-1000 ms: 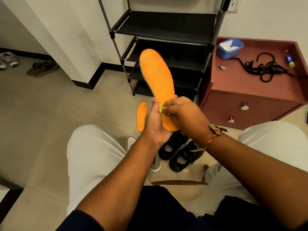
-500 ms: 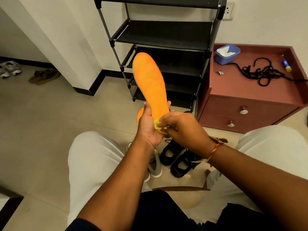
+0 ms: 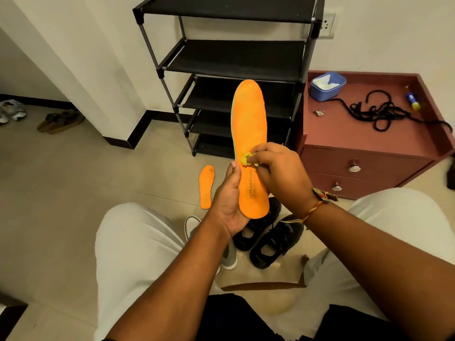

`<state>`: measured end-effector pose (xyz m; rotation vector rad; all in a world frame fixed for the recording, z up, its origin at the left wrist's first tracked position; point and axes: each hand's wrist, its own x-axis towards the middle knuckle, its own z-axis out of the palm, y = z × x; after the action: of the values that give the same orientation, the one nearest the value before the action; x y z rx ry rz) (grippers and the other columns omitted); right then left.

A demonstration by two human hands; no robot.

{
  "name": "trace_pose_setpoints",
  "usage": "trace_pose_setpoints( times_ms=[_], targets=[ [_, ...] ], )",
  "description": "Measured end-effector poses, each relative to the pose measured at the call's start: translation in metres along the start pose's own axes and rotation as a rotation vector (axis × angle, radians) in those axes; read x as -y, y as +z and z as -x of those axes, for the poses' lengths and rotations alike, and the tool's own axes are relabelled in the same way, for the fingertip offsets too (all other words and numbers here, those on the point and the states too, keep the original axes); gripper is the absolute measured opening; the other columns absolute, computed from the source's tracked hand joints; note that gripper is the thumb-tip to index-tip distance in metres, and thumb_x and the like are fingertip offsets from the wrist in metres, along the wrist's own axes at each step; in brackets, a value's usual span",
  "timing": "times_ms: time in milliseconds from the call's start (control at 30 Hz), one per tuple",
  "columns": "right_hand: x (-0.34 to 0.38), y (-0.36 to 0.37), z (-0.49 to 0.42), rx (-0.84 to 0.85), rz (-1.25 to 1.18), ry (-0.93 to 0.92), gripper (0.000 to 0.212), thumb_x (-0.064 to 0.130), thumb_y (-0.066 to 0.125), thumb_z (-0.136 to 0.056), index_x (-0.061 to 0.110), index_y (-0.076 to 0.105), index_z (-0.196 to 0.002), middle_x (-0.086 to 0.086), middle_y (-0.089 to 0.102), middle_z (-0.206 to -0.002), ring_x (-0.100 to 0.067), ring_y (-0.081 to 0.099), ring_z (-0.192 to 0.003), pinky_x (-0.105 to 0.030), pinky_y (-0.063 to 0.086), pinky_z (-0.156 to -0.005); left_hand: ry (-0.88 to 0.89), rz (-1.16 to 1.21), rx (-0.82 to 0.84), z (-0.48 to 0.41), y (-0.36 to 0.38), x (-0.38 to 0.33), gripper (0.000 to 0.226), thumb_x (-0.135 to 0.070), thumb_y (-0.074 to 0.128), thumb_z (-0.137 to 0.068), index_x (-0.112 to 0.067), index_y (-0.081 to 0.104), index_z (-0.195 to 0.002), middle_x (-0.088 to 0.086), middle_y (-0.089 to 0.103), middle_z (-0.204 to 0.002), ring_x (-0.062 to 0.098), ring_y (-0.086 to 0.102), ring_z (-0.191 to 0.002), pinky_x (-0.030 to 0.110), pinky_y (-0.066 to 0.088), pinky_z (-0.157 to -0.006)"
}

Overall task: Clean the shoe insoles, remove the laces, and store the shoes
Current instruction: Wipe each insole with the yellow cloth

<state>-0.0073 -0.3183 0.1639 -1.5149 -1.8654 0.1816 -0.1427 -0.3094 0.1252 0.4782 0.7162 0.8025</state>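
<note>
Holding one insole (image 3: 248,124), one cloth (image 3: 245,159); second insole (image 3: 206,185), two black shoes (image 3: 273,244).

Insole (image 3: 250,129) is held upright at its heel by left hand (image 3: 227,207); cloth (image 3: 245,160) is pinched against it by right hand (image 3: 280,171). Second insole (image 3: 206,187) is laid on floor left of grip, shoes (image 3: 270,244) below, rack (image 3: 234,60) behind, cabinet (image 3: 364,153) right, laces (image 3: 380,114) on top.

A home interior is indicated. A black multi-tier shoe rack (image 3: 234,60) is set against the far wall, with a maroon two-drawer cabinet (image 3: 357,141) just beside it at right. On the tiled floor (image 3: 73,180), black shoes (image 3: 268,235) are left near and sandals (image 3: 61,120) far left. A wall socket (image 3: 326,25) is noted.
</note>
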Motion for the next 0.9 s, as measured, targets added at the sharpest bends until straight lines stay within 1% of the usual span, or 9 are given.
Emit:
trace_pose_setpoints(
  times_ms=[133,200,333,433,500,600,667,767,900],
  targets=[
    [-0.001,0.002,0.003,0.059,0.007,0.005,0.015,0.006,0.07,-0.085,0.008,0.077,-0.098,-0.008,0.069,-0.111,-0.031,0.065,-0.102,-0.048,0.055,-0.087,-0.03,0.032,0.017,0.0,-0.002,-0.011,0.066,-0.061,0.031,-0.102,-0.013,0.056,-0.14,0.018,0.066,-0.13,0.032,0.062,-0.121,0.046,0.044,-0.109],
    [0.001,0.004,0.005,0.076,0.013,0.005,0.015,0.008,0.07,-0.086,0.01,0.077,-0.099,-0.008,0.067,-0.114,-0.031,0.063,-0.105,-0.045,0.055,-0.088,-0.003,0.024,0.013,-0.001,-0.004,-0.016,0.07,-0.065,0.03,-0.101,-0.012,0.057,-0.14,0.019,0.063,-0.134,0.034,0.06,-0.124,0.05,0.039,-0.113],
    [0.011,0.008,0.012,0.164,0.001,0.007,0.018,0.022,0.072,-0.087,0.011,0.078,-0.1,-0.006,0.063,-0.119,-0.026,0.061,-0.107,-0.036,0.051,-0.087,0.018,0.047,-0.016,-0.005,-0.007,-0.02,0.079,-0.073,0.033,-0.096,-0.011,0.056,-0.141,0.018,0.064,-0.131,0.035,0.063,-0.118,0.052,0.044,-0.108],
    [0.016,0.014,0.016,0.16,-0.042,-0.027,0.007,0.01,0.075,-0.082,0.013,0.076,-0.088,-0.005,0.067,-0.113,-0.025,0.064,-0.101,-0.038,0.054,-0.085,0.021,0.064,-0.044,-0.007,-0.01,-0.021,0.097,-0.083,0.028,-0.089,-0.005,0.056,-0.139,0.018,0.064,-0.132,0.034,0.063,-0.119,0.05,0.043,-0.109],
    [0.022,0.016,0.018,0.164,-0.076,-0.033,0.016,0.003,0.071,-0.078,0.017,0.071,-0.085,-0.002,0.07,-0.107,-0.022,0.066,-0.098,-0.04,0.055,-0.081,0.0,0.073,-0.043,-0.008,-0.012,-0.022,0.112,-0.091,0.02,-0.081,-0.002,0.06,-0.135,0.021,0.061,-0.136,0.033,0.06,-0.125,0.05,0.041,-0.111],
    [0.031,0.014,0.022,0.194,-0.082,-0.035,0.023,0.005,0.068,-0.081,0.02,0.073,-0.099,-0.001,0.072,-0.104,-0.022,0.067,-0.097,-0.038,0.055,-0.082,-0.022,0.057,-0.035,-0.006,-0.011,-0.021,0.112,-0.094,0.017,-0.077,-0.007,0.07,-0.125,0.022,0.064,-0.132,0.034,0.062,-0.123,0.053,0.038,-0.114],
    [0.032,0.01,0.02,0.191,-0.04,-0.101,0.024,0.003,0.069,-0.082,0.017,0.075,-0.101,-0.003,0.073,-0.104,-0.024,0.068,-0.095,-0.039,0.055,-0.083,-0.034,0.035,-0.021,-0.005,-0.009,-0.016,0.108,-0.092,0.019,-0.079,-0.01,0.065,-0.132,0.019,0.063,-0.134,0.034,0.059,-0.126,0.055,0.037,-0.114],
    [0.014,0.0,0.005,0.097,0.099,-0.149,0.016,0.003,0.067,-0.083,0.01,0.077,-0.094,-0.008,0.072,-0.101,-0.03,0.065,-0.092,-0.041,0.052,-0.082,-0.04,0.012,-0.009,-0.002,0.001,-0.004,0.092,-0.086,0.023,-0.084,-0.02,0.057,-0.139,0.015,0.065,-0.133,0.035,0.062,-0.121,0.054,0.045,-0.106],
    [-0.015,-0.017,-0.014,-0.039,0.103,-0.019,0.017,0.003,0.067,-0.086,0.004,0.075,-0.101,-0.012,0.071,-0.106,-0.03,0.065,-0.1,-0.038,0.05,-0.091,-0.086,-0.093,0.014,-0.001,0.006,0.005,0.095,-0.086,0.023,-0.084,-0.015,0.057,-0.137,0.017,0.069,-0.117,0.03,0.07,-0.091,0.042,0.049,-0.075]
  ],
)
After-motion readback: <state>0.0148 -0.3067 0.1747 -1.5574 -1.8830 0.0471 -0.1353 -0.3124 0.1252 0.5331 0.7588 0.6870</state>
